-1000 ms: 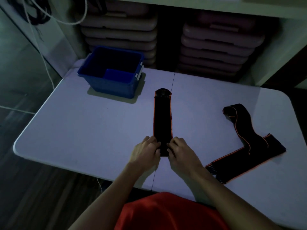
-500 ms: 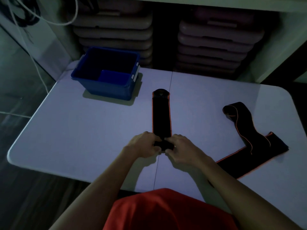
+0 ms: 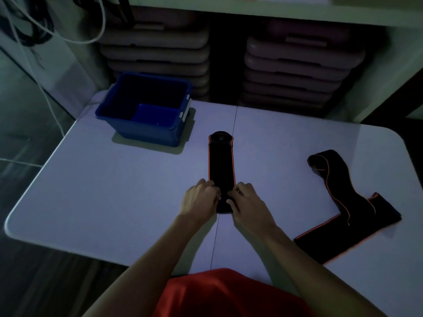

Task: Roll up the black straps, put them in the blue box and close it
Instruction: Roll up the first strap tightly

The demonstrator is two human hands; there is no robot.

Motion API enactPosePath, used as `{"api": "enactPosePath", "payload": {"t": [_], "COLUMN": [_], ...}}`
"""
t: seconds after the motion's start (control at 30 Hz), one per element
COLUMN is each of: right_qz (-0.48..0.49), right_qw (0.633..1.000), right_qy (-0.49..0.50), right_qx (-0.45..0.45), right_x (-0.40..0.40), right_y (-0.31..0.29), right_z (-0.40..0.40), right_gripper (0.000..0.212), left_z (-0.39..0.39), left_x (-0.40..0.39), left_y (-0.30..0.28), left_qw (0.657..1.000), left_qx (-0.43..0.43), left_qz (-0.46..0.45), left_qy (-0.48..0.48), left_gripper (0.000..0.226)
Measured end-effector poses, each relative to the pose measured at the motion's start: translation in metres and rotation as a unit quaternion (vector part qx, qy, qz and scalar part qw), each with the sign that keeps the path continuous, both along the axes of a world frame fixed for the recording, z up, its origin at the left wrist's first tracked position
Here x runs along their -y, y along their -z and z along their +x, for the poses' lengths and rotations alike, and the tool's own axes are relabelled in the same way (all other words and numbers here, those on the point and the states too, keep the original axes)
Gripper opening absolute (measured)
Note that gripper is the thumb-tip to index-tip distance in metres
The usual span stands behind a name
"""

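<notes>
A black strap with orange edges (image 3: pixel 221 163) lies straight on the white table (image 3: pixel 114 197), running away from me. Its near end is curled into a small roll. My left hand (image 3: pixel 200 197) and my right hand (image 3: pixel 246 200) grip that roll from either side, fingers closed on it. A second black strap (image 3: pixel 343 202) lies loose and bent at the right of the table. The open blue box (image 3: pixel 146 113) stands at the far left of the table, apart from both hands. No lid is visible.
Stacks of pale flat platforms (image 3: pixel 297 65) fill the shelf behind the table. White and black cables (image 3: pixel 45 30) hang at the upper left. The table's left and front edges drop off to a dark floor.
The roll at the strap's near end has moved away from me along the strap, with both hands following it. The flat part of the strap is shorter.
</notes>
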State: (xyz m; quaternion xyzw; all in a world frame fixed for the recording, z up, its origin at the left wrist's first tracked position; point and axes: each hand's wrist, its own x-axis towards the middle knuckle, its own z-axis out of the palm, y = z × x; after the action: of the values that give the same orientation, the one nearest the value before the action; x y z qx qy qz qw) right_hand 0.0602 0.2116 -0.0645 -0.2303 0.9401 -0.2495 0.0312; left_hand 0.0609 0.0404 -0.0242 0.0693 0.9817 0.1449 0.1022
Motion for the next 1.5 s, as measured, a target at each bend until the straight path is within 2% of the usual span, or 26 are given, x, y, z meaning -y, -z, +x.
{"api": "enactPosePath", "payload": {"t": [0.13,0.27,0.37,0.5,0.67,0.73,0.83,0.97,1.03,1.2,1.33,1.5], "right_qz": [0.015,0.025,0.031,0.044,0.039,0.029,0.038,0.057,0.064,0.033,0.038,0.050], "right_qw": [0.998,0.996,0.995,0.992,0.995,0.994,0.990,0.985,0.982,0.978,0.981,0.983], "right_qy": [-0.064,-0.071,-0.068,-0.077,-0.066,-0.065,-0.074,-0.081,-0.075,-0.035,-0.030,-0.010], "right_qx": [-0.006,0.038,0.063,0.086,0.069,0.083,0.113,0.141,0.162,0.201,0.187,0.178], "right_x": [-0.011,-0.018,-0.020,-0.025,-0.024,-0.024,-0.026,-0.025,-0.022,-0.014,-0.011,-0.007], "right_y": [-0.005,-0.005,-0.006,-0.008,-0.003,-0.004,-0.008,-0.014,-0.018,-0.024,-0.022,-0.024], "right_z": [0.003,0.004,0.003,0.003,0.003,0.000,-0.008,-0.016,-0.021,-0.030,-0.033,-0.037], "right_gripper": [0.024,0.037,0.048,0.075,0.054,0.050,0.051,0.042,0.041,0.039,0.022,0.031], "left_z": [0.007,0.008,0.006,0.006,0.012,0.016,0.020,0.020,0.019,0.017,0.014,0.008], "left_x": [0.001,0.000,0.002,0.008,0.008,0.007,0.006,0.008,0.007,0.005,0.006,0.001], "left_y": [-0.002,-0.001,-0.002,0.001,0.005,0.006,0.003,0.000,0.000,0.000,0.004,0.001], "left_qw": [0.997,0.995,0.991,0.985,0.987,0.992,0.999,1.000,0.999,0.996,0.994,0.995], "left_qx": [0.057,0.082,0.091,0.090,0.078,0.071,0.039,0.017,0.030,0.070,0.082,0.068], "left_qz": [-0.028,-0.033,-0.044,-0.077,-0.076,-0.049,0.011,0.012,0.010,0.038,0.048,0.029], "left_qy": [0.045,0.054,0.087,0.127,0.121,0.091,0.034,0.016,0.009,-0.039,-0.052,-0.068], "left_gripper": [0.033,0.034,0.043,0.057,0.065,0.069,0.054,0.049,0.051,0.037,0.037,0.033]}}
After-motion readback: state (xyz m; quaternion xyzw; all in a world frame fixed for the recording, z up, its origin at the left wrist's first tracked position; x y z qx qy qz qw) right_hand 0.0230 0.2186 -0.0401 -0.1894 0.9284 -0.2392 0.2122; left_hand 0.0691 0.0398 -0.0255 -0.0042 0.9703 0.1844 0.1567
